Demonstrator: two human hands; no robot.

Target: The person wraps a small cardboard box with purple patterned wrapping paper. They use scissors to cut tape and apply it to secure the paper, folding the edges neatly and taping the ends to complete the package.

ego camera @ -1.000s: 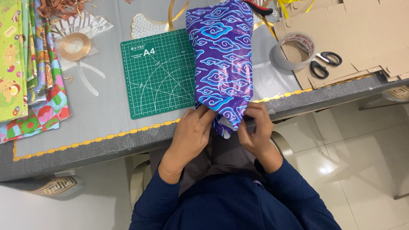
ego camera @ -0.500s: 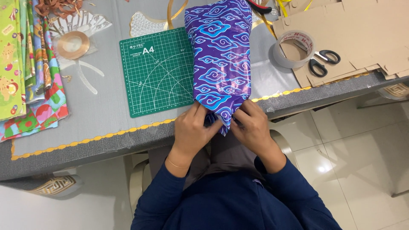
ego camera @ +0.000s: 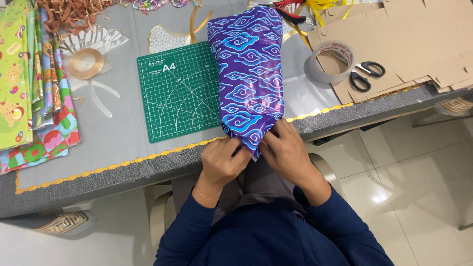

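Note:
A long parcel wrapped in purple paper with blue cloud patterns (ego camera: 249,74) lies on the grey table (ego camera: 113,138), its near end hanging over the table's front edge. My left hand (ego camera: 221,162) pinches the folded paper at that end from the left. My right hand (ego camera: 286,152) presses the same fold from the right. Both hands meet at the pointed flap of paper. The parcel partly covers a green cutting mat (ego camera: 177,91).
Sheets of colourful wrapping paper (ego camera: 29,88) lie at the left. A gold ribbon spool (ego camera: 85,63) sits near them. At the right are a roll of tape (ego camera: 332,61), black scissors (ego camera: 365,75) and flat cardboard (ego camera: 419,39). White tiled floor lies below.
Both hands have shifted slightly up and closer together on the parcel's near end, folding the paper flap in tighter. The parcel itself stays put.

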